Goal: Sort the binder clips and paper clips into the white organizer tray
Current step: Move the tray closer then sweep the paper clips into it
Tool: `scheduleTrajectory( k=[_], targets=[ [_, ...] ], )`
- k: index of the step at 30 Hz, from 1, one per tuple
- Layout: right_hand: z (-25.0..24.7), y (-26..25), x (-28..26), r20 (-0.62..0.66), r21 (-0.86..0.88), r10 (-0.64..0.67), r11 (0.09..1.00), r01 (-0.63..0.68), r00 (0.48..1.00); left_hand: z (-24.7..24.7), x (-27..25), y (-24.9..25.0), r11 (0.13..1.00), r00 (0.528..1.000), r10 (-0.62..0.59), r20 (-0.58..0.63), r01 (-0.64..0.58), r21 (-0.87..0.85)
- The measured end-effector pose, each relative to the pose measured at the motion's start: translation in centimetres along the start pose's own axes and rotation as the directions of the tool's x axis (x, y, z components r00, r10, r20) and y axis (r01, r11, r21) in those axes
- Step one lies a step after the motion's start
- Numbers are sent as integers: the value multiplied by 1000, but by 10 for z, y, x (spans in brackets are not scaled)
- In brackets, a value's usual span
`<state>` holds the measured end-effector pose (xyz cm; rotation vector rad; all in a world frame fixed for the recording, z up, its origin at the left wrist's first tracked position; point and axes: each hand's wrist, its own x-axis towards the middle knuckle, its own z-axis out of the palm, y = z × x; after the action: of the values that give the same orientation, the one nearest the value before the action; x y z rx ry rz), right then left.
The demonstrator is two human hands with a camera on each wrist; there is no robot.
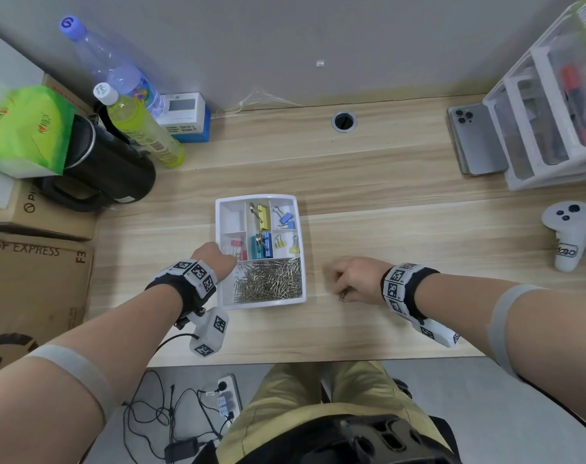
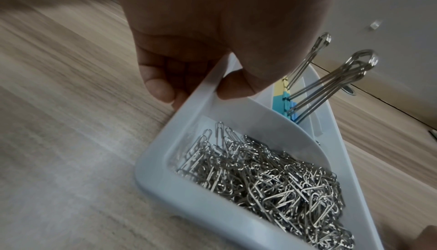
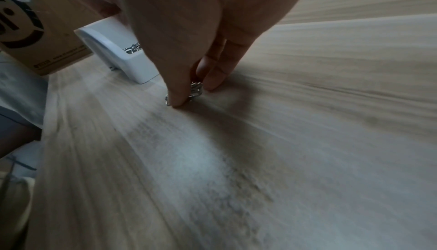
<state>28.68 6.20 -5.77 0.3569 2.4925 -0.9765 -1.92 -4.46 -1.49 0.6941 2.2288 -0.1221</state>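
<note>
The white organizer tray (image 1: 301, 262) sits mid-desk. Its front compartment holds a heap of silver paper clips (image 1: 268, 279) (image 2: 272, 179). Coloured binder clips (image 1: 263, 214) fill the back compartments, and their wire handles (image 2: 331, 85) stick up in the left wrist view. My left hand (image 1: 214, 259) grips the tray's left rim (image 2: 201, 89), thumb inside and fingers outside. Right of the tray, my right hand (image 1: 348, 279) pinches a small bunch of paper clips (image 3: 196, 90) (image 1: 342, 296) against the desk. The tray's corner (image 3: 132, 61) shows behind that hand.
Bottles (image 1: 141, 128), a black kettle (image 1: 104, 169) and cardboard boxes (image 1: 33, 279) crowd the left. A phone (image 1: 476, 139) and drawer unit (image 1: 546, 122) stand at the back right, and a white controller (image 1: 568, 232) lies at the right. A cable hole (image 1: 344, 121) is at the back.
</note>
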Motion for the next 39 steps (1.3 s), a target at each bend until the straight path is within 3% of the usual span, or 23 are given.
scheduleTrajectory(
  k=[8, 14, 23, 39],
  targets=[
    [1, 11, -4, -58, -16, 93, 995, -94, 994, 0, 1, 0, 1000, 1000, 3, 5, -3, -8],
    [5, 16, -5, -206, -58, 71, 995, -85, 976, 0, 0, 1, 1000, 1000, 1, 1, -1, -1],
    [1, 8, -4, -120, 30, 176, 984, -174, 977, 1, 1, 2, 1000, 1000, 1, -8, -1, 4],
    [5, -3, -6, -165, 79, 200, 979, -189, 966, -1, -1, 2, 1000, 1000, 9, 3, -9, 3]
  ],
)
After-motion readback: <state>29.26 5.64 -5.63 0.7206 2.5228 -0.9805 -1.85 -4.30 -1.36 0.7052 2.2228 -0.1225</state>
